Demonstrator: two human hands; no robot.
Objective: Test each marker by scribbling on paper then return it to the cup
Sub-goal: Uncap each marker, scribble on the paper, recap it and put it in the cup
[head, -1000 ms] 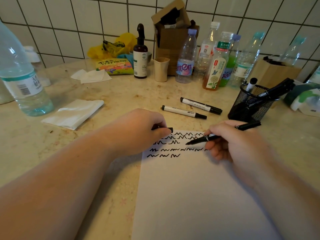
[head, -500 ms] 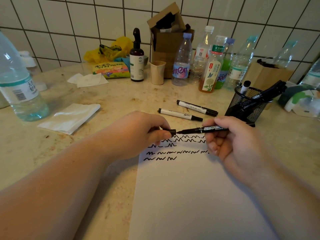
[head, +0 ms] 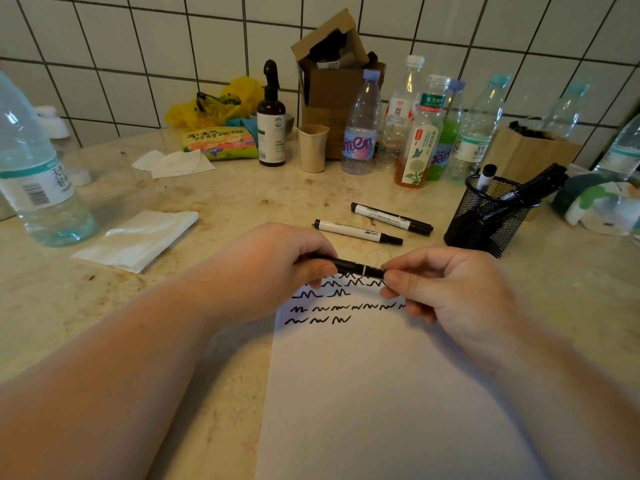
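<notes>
The person is holding a black marker [head: 349, 265] level above the top edge of the paper [head: 374, 393], with both hands gripping it. The left hand [head: 277, 268] is curling its fingers and thumb around the marker's left end, and the right hand [head: 446, 289] is pinching the right end between thumb and forefinger, its other fingers lying loosely bent over the paper. Rows of black scribbles [head: 332, 303] are showing on the paper just below the marker. Beyond the paper, two white-barrelled markers [head: 374, 225] are lying side by side on the counter [head: 225, 209], and just to the paper's upper right a black mesh cup [head: 485, 216] is standing with several markers leaning inside it. Left of the paper a folded tissue [head: 138, 239] is lying flat, and far beyond the paper, bottles [head: 415, 133] are crowding along the tiled wall.
</notes>
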